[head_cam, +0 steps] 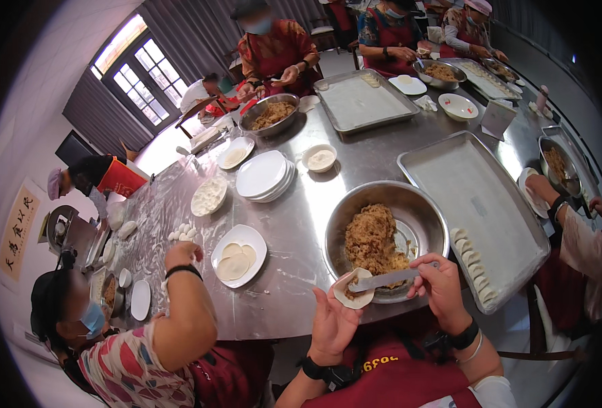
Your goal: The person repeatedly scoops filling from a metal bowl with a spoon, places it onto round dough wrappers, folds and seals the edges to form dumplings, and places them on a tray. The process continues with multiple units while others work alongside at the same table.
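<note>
On the fingers of my left hand (334,324) rests a round dumpling wrapper (354,289) with some brown filling on it. My right hand (438,285) grips a flat metal spatula (390,279), its blade lying on the wrapper. Just beyond both hands stands a large steel bowl (335,214) with a mound of brown filling (375,237). To its right, a row of folded dumplings (474,268) lies along the near left edge of a metal tray (484,194). Left of the bowl, a white plate (252,273) carries several flat wrappers (233,264).
A co-worker (143,341) sits close on the left, an arm reaching over small dough pieces (183,233). Stacked white plates (263,176), a bowl of flour (319,158) and a bowl of white pieces (209,196) stand on the steel table (301,229). Other people work across and at right.
</note>
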Action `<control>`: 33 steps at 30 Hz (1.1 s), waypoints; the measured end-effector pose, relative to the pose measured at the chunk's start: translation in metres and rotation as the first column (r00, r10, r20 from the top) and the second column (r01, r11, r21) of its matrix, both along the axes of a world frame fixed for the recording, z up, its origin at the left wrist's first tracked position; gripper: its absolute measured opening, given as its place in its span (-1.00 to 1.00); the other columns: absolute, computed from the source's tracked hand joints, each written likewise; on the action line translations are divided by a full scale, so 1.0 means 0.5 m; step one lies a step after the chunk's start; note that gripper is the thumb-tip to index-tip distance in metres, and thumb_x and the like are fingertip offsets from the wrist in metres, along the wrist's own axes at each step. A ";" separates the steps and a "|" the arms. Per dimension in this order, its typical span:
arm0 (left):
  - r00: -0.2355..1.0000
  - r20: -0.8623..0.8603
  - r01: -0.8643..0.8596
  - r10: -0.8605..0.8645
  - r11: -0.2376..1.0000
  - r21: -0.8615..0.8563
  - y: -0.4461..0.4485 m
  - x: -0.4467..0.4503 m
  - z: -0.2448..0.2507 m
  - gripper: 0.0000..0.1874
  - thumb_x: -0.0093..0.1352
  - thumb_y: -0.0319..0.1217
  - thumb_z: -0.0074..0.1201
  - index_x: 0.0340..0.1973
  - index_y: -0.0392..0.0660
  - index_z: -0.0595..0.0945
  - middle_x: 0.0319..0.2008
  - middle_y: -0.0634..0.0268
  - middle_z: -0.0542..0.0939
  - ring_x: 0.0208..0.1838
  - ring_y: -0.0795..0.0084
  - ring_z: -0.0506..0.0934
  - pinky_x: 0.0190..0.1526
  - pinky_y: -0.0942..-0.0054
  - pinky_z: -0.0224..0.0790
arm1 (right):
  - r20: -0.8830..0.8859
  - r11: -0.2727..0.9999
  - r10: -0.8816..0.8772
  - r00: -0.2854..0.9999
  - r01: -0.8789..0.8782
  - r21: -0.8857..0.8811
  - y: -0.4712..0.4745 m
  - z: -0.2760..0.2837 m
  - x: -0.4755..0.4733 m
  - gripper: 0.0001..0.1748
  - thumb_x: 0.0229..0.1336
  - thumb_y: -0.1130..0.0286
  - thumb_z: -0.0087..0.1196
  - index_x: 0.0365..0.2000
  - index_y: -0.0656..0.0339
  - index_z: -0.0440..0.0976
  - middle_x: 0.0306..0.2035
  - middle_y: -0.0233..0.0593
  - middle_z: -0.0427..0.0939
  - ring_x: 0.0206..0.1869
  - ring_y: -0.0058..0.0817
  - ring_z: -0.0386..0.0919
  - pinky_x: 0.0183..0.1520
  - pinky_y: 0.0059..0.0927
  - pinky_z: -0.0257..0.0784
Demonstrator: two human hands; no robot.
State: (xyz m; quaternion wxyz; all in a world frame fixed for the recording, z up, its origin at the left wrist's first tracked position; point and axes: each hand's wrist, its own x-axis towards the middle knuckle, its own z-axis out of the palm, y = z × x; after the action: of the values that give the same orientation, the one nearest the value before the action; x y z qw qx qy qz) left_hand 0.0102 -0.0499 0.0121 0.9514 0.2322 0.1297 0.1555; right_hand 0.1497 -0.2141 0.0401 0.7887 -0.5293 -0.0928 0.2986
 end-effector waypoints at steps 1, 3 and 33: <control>1.000 -0.010 -0.009 0.009 1.000 0.004 0.000 -0.001 0.000 -0.11 0.39 0.24 -0.30 0.31 -0.32 0.14 0.32 -0.01 0.24 0.38 0.07 0.21 0.38 0.08 0.06 | 0.008 1.000 0.013 1.000 -0.013 -0.008 -0.001 -0.003 0.000 -0.80 0.22 0.48 -0.06 -0.25 0.41 0.49 -0.63 -0.26 0.51 -0.61 -0.58 0.49 -0.52 -0.70 0.33; 1.000 -0.005 -0.024 0.024 1.000 0.014 0.003 -0.002 -0.001 -0.11 0.39 0.24 -0.30 0.31 -0.32 0.14 0.32 -0.01 0.24 0.38 0.07 0.21 0.38 0.08 0.06 | 0.007 0.999 0.005 1.000 -0.005 -0.052 -0.002 -0.007 -0.003 -0.80 0.22 0.48 -0.06 -0.25 0.41 0.49 -0.62 -0.26 0.51 -0.61 -0.58 0.50 -0.54 -0.70 0.33; 0.981 -0.047 -0.188 0.191 0.981 0.053 0.031 -0.061 -0.010 -0.27 0.46 0.12 -0.28 0.24 -0.29 0.26 0.24 -0.02 0.35 0.31 0.05 0.33 0.30 -0.03 0.17 | 0.752 0.933 0.115 0.649 0.190 -0.306 -0.085 -0.043 0.050 -0.88 0.20 0.51 0.02 -0.28 0.23 0.54 -0.47 -0.27 0.53 -0.48 -0.46 0.49 -0.38 -0.47 0.38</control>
State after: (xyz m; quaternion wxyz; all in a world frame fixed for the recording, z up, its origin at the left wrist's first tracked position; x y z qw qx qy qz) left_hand -0.0205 -0.0344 0.0069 0.9227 0.2455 0.1723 0.2423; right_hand 0.1745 -0.2565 0.0184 0.5727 -0.7413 -0.3472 0.0443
